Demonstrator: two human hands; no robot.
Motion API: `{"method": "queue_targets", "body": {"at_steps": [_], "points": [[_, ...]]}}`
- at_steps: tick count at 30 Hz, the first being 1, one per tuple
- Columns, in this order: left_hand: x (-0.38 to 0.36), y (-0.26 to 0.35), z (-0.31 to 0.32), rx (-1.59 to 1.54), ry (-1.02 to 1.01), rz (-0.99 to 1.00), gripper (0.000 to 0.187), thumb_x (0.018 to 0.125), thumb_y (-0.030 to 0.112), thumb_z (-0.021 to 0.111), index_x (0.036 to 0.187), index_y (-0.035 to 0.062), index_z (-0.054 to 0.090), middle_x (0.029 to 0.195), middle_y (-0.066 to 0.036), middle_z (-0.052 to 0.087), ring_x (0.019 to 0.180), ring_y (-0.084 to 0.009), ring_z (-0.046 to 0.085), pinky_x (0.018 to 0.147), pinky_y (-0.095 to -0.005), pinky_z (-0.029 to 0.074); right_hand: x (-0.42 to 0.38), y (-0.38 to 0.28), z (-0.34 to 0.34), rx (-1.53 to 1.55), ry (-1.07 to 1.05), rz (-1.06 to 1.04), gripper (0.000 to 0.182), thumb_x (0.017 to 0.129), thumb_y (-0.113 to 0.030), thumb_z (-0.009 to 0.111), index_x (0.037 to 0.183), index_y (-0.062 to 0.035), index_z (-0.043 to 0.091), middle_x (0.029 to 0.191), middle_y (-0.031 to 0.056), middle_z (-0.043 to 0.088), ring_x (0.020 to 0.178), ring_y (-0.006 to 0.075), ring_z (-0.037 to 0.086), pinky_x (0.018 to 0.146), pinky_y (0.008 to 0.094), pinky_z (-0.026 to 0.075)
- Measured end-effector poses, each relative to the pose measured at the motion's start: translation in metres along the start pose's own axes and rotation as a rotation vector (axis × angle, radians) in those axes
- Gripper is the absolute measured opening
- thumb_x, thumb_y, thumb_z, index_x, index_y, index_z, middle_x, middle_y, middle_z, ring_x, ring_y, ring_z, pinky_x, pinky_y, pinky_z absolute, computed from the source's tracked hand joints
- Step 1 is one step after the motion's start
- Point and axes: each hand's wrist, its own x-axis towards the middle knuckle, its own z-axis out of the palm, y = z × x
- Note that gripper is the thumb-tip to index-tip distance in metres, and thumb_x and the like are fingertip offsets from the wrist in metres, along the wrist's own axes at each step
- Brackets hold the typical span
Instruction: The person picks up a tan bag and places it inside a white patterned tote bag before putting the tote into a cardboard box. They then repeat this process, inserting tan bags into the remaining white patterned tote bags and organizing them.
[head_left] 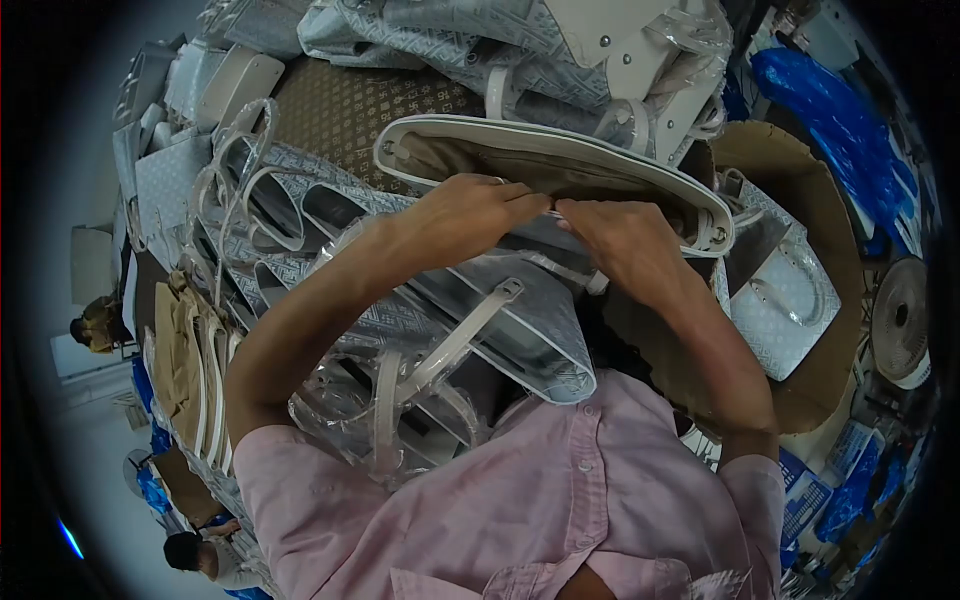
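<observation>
A white-edged handbag [560,140] lies in front of me, its mouth open and a brown lining showing inside. My left hand [462,212] is closed over the near rim, around its middle. Close beside it, my right hand [622,243] grips the same rim, and the fingertips of both hands nearly meet. Some of the fingers are hidden behind the rim. Below my forearms stands a grey patterned tote bag [530,340] with a pale strap, partly wrapped in clear plastic.
More patterned bags [450,40] are piled at the back, beside a brown patterned surface [370,110]. An open cardboard box [840,220] at right holds a pale bag [785,300]. Brown-lined pieces [180,350] stand at left. A person [200,560] is at lower left.
</observation>
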Motion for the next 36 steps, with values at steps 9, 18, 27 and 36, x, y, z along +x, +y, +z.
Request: {"method": "queue_targets", "body": {"at_steps": [9,18,27,36], "points": [[-0.009,0.036,0.001,0.319,0.015,0.010,0.064,0.083,0.017,0.055,0.138,-0.0004,0.028,0.144,-0.015,0.030,0.131,-0.0288,0.034,0.106,-0.0430,0.028,-0.035,0.003,-0.019,-0.216,0.094,-0.114,0.053,0.073,0.002,0.053,0.123,-0.0131,0.054,0.105,0.0115,0.062,0.082,0.0286,0.062,0.067,0.0355,0.049],[-0.045,0.018,-0.023,0.183,-0.110,-0.271,0.066,0.090,0.025,0.051,0.143,0.0018,0.018,0.151,-0.011,0.015,0.139,-0.0272,0.014,0.112,-0.0451,0.016,-0.070,0.029,-0.033,-0.086,0.214,-0.117,0.043,0.070,0.004,0.057,0.110,-0.0122,0.063,0.101,0.0092,0.065,0.081,0.0267,0.063,0.066,0.0336,0.049],[0.012,0.028,0.007,0.223,0.171,0.073,0.045,0.088,0.014,0.051,0.127,-0.0052,0.041,0.121,-0.015,0.055,0.108,-0.0312,0.055,0.094,-0.0412,0.042,-0.075,0.029,-0.031,-0.102,0.277,-0.058,0.041,0.070,0.003,0.058,0.107,-0.0130,0.063,0.096,0.0039,0.066,0.081,0.0242,0.062,0.066,0.0334,0.049],[0.040,0.012,0.000,-0.022,0.084,0.173,0.032,0.081,0.008,0.055,0.112,0.0017,0.055,0.091,-0.013,0.063,0.075,-0.0293,0.064,0.066,-0.0386,0.051,-0.076,0.045,-0.039,-0.017,0.122,-0.010,0.033,0.074,0.001,0.065,0.106,-0.0067,0.062,0.098,0.0063,0.066,0.087,0.0249,0.064,0.076,0.0374,0.050]]}}
